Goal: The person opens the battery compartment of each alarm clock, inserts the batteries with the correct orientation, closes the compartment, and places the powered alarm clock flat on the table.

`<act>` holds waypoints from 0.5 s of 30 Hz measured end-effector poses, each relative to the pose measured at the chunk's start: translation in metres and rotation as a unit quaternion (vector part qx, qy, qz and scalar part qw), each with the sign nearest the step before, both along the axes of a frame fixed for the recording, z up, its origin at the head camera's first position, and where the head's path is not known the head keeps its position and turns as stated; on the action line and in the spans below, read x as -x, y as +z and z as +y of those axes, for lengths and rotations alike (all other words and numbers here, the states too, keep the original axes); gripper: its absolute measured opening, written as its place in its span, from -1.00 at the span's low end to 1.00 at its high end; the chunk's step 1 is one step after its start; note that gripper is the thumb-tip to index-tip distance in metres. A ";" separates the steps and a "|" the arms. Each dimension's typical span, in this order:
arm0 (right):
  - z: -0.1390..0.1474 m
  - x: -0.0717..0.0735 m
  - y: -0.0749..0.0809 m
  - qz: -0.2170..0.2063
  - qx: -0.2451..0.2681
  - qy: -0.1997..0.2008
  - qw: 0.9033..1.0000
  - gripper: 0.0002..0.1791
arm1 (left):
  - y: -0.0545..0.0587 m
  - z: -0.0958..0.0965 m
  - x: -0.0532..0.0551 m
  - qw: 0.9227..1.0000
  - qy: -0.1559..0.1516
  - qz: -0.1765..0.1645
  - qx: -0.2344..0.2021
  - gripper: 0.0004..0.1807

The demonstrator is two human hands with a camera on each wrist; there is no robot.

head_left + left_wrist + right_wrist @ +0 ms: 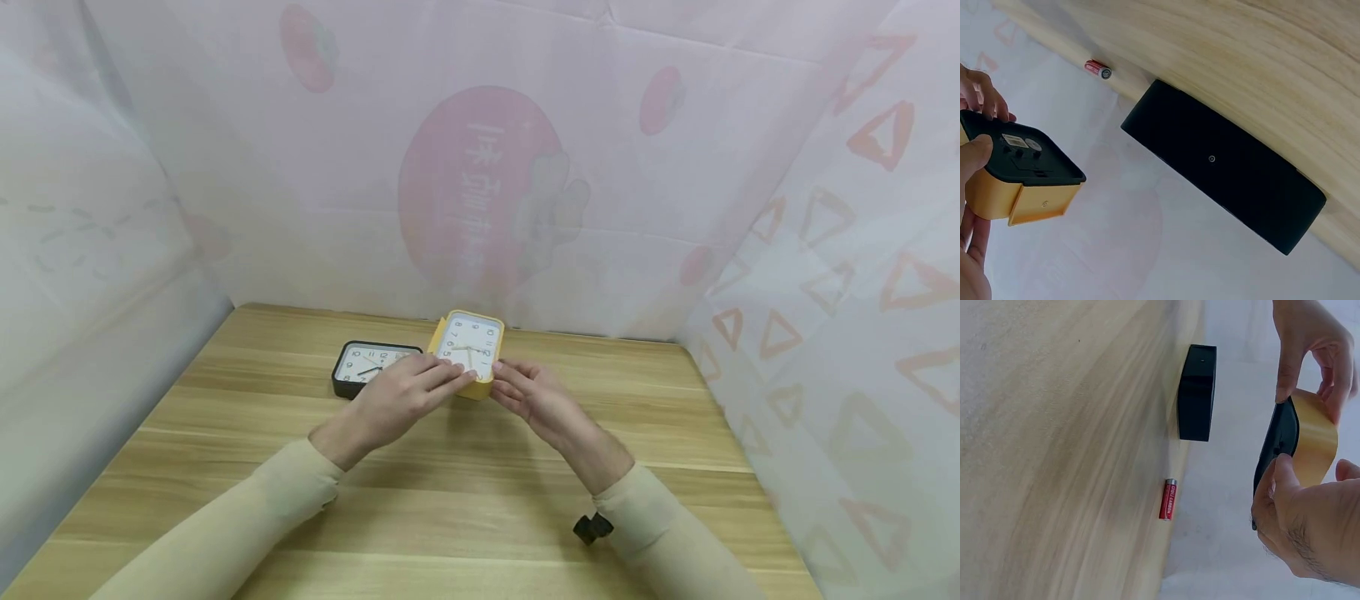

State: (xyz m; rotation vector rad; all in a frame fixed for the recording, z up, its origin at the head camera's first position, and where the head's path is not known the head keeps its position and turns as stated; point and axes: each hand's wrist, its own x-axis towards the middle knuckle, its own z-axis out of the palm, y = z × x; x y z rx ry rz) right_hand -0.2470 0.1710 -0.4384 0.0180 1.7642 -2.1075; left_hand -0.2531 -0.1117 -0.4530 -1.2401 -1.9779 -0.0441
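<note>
Both hands hold a yellow alarm clock (472, 333) above the table, its white dial facing up and its numerals turned sideways. My left hand (397, 400) grips its near left end, fingers over the front edge and thumb (982, 150) on the black back. My right hand (543, 404) holds the right side, its thumb (1285, 469) against the back panel (1282, 434). Small knobs and a label show on that back in the left wrist view. A flat yellow flange (1044, 203) juts from one side. Just left stands a black alarm clock (356, 371), partly covered by my left hand.
A red battery (1168, 500) lies on the wooden table (450, 517), near the black clock in both wrist views and hidden in the head view. Printed cloth walls (360, 208) enclose the table's back and sides. A small black device (592, 527) sits at the right cuff.
</note>
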 end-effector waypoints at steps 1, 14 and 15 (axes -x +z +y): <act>0.000 0.000 -0.001 -0.002 -0.001 -0.004 1.000 -0.27 | 0.000 0.000 0.000 1.000 -0.003 0.003 0.006 -0.28; 0.003 0.003 -0.008 0.001 -0.040 -0.014 0.999 -0.26 | -0.002 -0.001 0.007 0.997 -0.069 -0.034 0.029 -0.32; 0.004 0.004 -0.008 0.004 -0.046 -0.015 0.999 -0.28 | -0.001 -0.002 0.008 0.996 -0.076 -0.041 0.026 -0.32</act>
